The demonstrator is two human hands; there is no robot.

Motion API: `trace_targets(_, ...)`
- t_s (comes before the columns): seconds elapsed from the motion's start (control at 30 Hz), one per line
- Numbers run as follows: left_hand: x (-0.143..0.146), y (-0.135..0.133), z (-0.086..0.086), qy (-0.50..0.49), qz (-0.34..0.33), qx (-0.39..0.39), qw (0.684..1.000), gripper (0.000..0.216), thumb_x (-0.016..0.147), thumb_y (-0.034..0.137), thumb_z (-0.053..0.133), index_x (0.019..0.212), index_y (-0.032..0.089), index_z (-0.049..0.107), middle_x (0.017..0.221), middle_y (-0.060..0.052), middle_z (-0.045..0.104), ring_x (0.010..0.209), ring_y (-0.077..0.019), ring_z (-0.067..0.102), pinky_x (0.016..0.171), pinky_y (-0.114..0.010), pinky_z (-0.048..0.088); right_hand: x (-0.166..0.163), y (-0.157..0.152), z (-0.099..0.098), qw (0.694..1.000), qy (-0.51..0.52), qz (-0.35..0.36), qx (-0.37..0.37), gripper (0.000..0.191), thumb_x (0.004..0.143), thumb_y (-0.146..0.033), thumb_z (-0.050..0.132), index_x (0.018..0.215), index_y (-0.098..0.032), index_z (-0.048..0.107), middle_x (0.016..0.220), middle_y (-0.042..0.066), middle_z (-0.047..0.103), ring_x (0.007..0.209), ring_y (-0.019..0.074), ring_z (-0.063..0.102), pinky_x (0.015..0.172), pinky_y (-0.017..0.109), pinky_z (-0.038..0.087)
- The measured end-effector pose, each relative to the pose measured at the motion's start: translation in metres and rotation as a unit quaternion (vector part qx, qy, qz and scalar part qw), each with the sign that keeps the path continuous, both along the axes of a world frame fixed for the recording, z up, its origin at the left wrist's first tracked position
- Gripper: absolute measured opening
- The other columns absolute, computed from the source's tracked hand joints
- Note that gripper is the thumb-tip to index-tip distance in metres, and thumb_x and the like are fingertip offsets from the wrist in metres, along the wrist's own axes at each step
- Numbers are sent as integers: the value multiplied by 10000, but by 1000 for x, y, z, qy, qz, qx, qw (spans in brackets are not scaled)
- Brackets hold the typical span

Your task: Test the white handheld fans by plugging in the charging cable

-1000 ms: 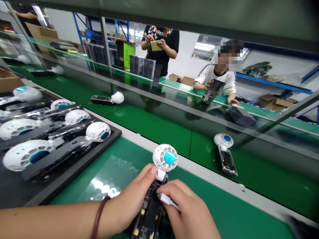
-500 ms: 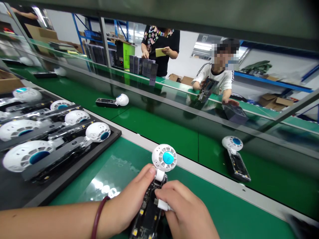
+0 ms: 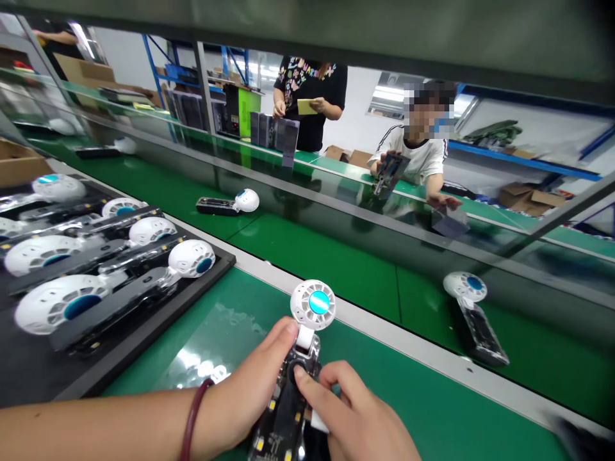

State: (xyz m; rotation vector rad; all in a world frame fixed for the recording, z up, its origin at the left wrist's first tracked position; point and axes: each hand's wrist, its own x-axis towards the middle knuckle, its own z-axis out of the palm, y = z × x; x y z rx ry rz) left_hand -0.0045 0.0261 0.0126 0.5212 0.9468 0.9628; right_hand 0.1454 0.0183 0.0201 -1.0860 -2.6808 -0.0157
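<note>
My left hand [image 3: 252, 381] is wrapped round the dark body of a handheld fan [image 3: 286, 413], its thumb along the neck. The fan's white round head [image 3: 313, 305] points up and has a lit blue centre; small yellow lights and circuit parts show through the body. With the index fingertip of my right hand [image 3: 360, 413] I touch the body's front at a round dark spot below the neck. A white cable plug [image 3: 318, 421] shows partly under the curled fingers of that hand, by the body's side; its tip is hidden.
A dark tray [image 3: 225, 261] on the left holds several similar fans [image 3: 191, 258]. Beyond a pale rail, a green conveyor belt [image 3: 327, 256] carries more fans [image 3: 473, 314]. Metal posts and an overhead beam frame the view. Two people work across the belt.
My right index fingertip has moved onto the fan's front, and the plug is now mostly covered. The blue centre shows a bright band instead of a digit. Fans on the belt have shifted right.
</note>
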Motion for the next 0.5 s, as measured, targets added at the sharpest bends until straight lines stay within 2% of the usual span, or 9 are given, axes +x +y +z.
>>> trace_targets(0.07, 0, 0, 0, 1, -2, 5, 1000, 284, 819, 485, 402, 792, 206, 447, 714, 34, 414, 686, -121, 401, 664, -265, 350, -1, 1, -2, 998, 48, -6, -41, 516, 704, -48, 278, 1101, -275, 518, 754, 20, 570, 465, 148, 543, 360, 219, 422)
trace_targets(0.13, -1, 1, 0, 0, 3, 38, 999, 273, 826, 470, 401, 798, 203, 453, 736, 34, 432, 701, -117, 414, 692, -263, 356, -1, 1, -3, 985, 142, -26, -94, 484, 693, -71, 286, 1059, -293, 513, 763, 6, 562, 548, 145, 567, 472, 218, 460)
trace_targets(0.2, -2, 1, 2, -3, -11, 63, 998, 201, 827, 418, 429, 864, 221, 440, 742, 37, 462, 699, -116, 445, 678, -257, 364, 0, 2, -2, 952, 248, -89, -153, 335, 750, -147, 308, 996, -287, 486, 655, -32, 507, 546, 132, 542, 513, 201, 441)
trace_targets(0.23, -3, 1, 3, -5, -26, 64, 998, 178, 818, 381, 456, 915, 237, 418, 727, 39, 476, 680, -115, 463, 650, -250, 368, 2, 3, 0, 930, 290, -131, -185, 239, 777, -204, 331, 964, -275, 462, 590, -54, 447, 500, 125, 500, 482, 190, 410)
trace_targets(0.3, -4, 1, 7, -16, -65, 48, 997, 310, 773, 304, 525, 1023, 262, 346, 671, 44, 494, 612, -116, 492, 583, -237, 370, 5, 5, 5, 883, 344, -195, -253, 102, 798, -315, 367, 855, -252, 424, 527, -79, 315, 432, 113, 384, 414, 186, 320)
trace_targets(0.4, -5, 1, 14, -43, -91, 21, 995, 482, 724, 276, 569, 1106, 257, 276, 722, 5, 551, 591, -143, 555, 575, -265, 403, 9, 7, 10, 845, 378, -217, -311, 226, 822, -407, 322, 686, -236, 377, 542, -63, 301, 480, 121, 335, 445, 206, 285)
trace_targets(0.5, -7, 3, 21, -56, -108, -4, 993, 394, 798, 393, 456, 1120, 254, 275, 791, -60, 598, 582, -180, 599, 570, -308, 433, 9, 7, 8, 819, 401, -240, -333, 321, 838, -476, 299, 643, -229, 365, 564, -50, 347, 542, 129, 379, 514, 214, 321)
